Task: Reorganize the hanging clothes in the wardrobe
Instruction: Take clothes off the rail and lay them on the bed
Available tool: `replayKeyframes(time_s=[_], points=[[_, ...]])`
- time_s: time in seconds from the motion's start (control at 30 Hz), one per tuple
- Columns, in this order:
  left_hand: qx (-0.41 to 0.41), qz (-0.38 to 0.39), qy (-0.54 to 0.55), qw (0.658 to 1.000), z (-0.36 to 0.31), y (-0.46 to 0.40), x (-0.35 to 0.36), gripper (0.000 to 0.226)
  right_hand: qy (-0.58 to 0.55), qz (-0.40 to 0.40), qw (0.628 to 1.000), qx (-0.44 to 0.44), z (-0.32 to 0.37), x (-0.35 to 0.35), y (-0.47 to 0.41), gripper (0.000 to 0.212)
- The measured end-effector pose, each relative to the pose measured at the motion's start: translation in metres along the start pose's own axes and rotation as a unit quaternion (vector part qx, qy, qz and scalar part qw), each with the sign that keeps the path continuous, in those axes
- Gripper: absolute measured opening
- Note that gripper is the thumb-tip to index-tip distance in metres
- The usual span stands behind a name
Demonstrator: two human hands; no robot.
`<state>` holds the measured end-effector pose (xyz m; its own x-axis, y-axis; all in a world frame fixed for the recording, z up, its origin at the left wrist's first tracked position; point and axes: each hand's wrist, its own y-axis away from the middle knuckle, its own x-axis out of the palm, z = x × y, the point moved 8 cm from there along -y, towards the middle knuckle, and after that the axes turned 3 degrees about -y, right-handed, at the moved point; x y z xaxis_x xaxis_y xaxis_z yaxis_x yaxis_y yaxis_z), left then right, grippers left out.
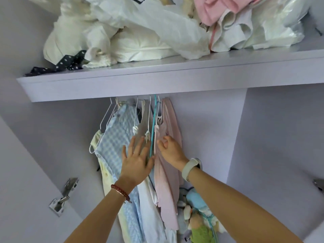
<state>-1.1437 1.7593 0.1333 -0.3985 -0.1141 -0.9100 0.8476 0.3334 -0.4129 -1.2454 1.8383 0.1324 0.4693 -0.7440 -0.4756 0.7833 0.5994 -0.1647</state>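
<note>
Your left hand lies flat, fingers straight, against the hanging clothes under the shelf. Your right hand pinches the pink garment. Pull sideways too hard — its strap likely slips off the hanger.

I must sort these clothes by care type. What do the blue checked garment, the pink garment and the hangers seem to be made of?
The blue checked garment looks like a light woven cloth, maybe cotton: matte, with a puckered check. The pink garment looks like thin, soft knit: smooth, matte, falling limp. The white hangers seem coated wire: thin and bent. The turquoise hanger is equally thin; its material is unclear.
</note>
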Motion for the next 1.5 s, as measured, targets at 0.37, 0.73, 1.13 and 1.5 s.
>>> replayKeyframes(time_s=[0.37, 0.73, 1.13, 1.5], points=[[0.077, -0.081, 0.05, 0.992, 0.016, -0.001, 0.006, 0.048, 0.152, -0.122, 0.98, -0.037, 0.005, -0.014, -0.028, 0.041], [0.086, -0.129, 0.102, 0.983, -0.002, -0.006, 0.0, 0.043, 0.136, -0.278, 0.95, 0.026, -0.004, -0.079, 0.009, 0.026], [0.184, -0.071, 0.322, 0.926, -0.158, -0.01, -0.027, 0.057, 0.307, -0.29, 0.906, 0.025, -0.044, -0.162, 0.206, 0.03], [0.554, 0.177, 0.369, 0.725, -0.367, 0.186, -0.002, 0.032, 0.394, -0.328, 0.827, 0.229, -0.081, -0.171, 0.544, 0.023]])
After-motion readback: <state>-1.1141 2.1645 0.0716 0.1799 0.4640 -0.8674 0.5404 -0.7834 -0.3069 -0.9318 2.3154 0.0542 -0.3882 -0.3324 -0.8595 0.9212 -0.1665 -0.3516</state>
